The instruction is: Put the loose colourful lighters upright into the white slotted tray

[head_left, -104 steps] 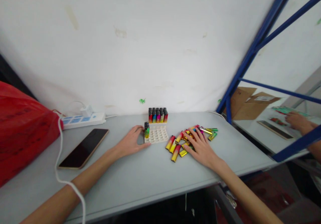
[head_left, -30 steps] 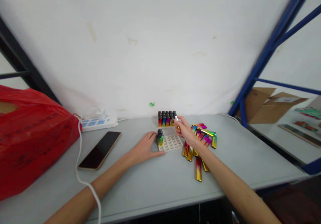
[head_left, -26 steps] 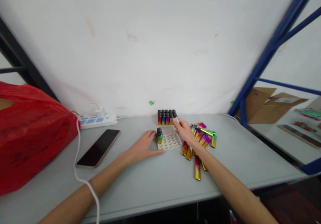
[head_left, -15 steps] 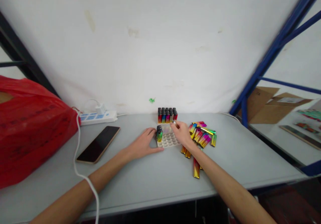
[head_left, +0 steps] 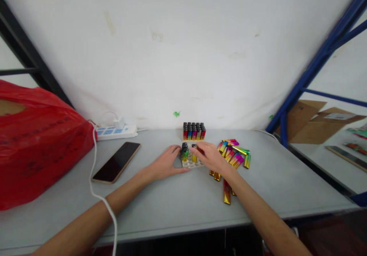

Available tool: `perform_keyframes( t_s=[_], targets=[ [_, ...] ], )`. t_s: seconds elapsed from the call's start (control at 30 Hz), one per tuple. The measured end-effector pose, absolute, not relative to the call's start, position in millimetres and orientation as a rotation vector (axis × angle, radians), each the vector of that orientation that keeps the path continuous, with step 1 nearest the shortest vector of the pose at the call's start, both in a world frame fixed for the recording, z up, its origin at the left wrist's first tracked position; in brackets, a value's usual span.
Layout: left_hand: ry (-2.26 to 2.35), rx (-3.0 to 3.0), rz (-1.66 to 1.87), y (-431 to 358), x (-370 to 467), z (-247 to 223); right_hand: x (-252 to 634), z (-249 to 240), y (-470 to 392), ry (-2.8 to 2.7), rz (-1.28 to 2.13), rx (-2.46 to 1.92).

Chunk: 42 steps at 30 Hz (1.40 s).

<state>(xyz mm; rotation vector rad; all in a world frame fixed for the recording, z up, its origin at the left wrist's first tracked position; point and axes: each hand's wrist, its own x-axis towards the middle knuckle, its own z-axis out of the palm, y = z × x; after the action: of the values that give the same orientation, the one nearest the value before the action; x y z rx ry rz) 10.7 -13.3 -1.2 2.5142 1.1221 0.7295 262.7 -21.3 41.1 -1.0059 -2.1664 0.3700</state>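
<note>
A pale tray with rows of holes [head_left: 190, 165] lies on the table in front of me. Several black-topped lighters [head_left: 185, 153] with shiny multicoloured bodies stand upright at its left end. My left hand [head_left: 166, 162] is spread beside the tray, fingers at its left side and thumb along its front corner. Over the tray, my right hand [head_left: 210, 156] has its fingers closed on a yellow-gold lighter [head_left: 194, 155], which is upright, its lower end at the holes. Right of the tray is a loose pile of shiny multicoloured lighters [head_left: 235, 158], partly hidden by my right hand and forearm.
Behind the tray stands a block of upright black-topped lighters [head_left: 194, 131]. To the left are a phone [head_left: 117, 162], a power strip [head_left: 117, 132], a red plastic bag [head_left: 43, 145] and a white cable [head_left: 96, 197] crossing my forearm. Blue shelf posts [head_left: 304, 78] and cardboard [head_left: 312, 124] are at right.
My right hand has lowered a lighter from the tray's back edge to its middle, where it now stands upright. My left hand stays at the tray's left end. The view has shifted slightly.
</note>
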Motion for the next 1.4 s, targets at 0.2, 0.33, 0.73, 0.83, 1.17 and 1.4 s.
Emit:
perform_keyframes(
  t_s=[0.2, 0.33, 0.73, 0.83, 1.17, 1.4],
  targets=[
    [1.137, 2.502, 0.732, -13, 11, 0, 260, 31, -18, -2.228, 0.552, -1.033],
    [1.116, 2.507, 0.750, -12, 12, -1, 255, 28, -21, -2.437, 0.347, -1.016],
    [1.123, 2.523, 0.732, -11, 10, -1, 310, 59, -16, -2.149, -0.163, -1.842],
    [1.139, 2.525, 0.689, -12, 11, 2, 337, 56, -8, -1.923, -0.163, -2.245],
    [1.160, 2.525, 0.671, -11, 11, 0, 341, 34, 15, -1.944, -0.011, -2.083],
    [1.138, 2.538, 0.724, -11, 10, -2, 332, 30, 19, -1.729, 0.587, -1.322]
  ],
)
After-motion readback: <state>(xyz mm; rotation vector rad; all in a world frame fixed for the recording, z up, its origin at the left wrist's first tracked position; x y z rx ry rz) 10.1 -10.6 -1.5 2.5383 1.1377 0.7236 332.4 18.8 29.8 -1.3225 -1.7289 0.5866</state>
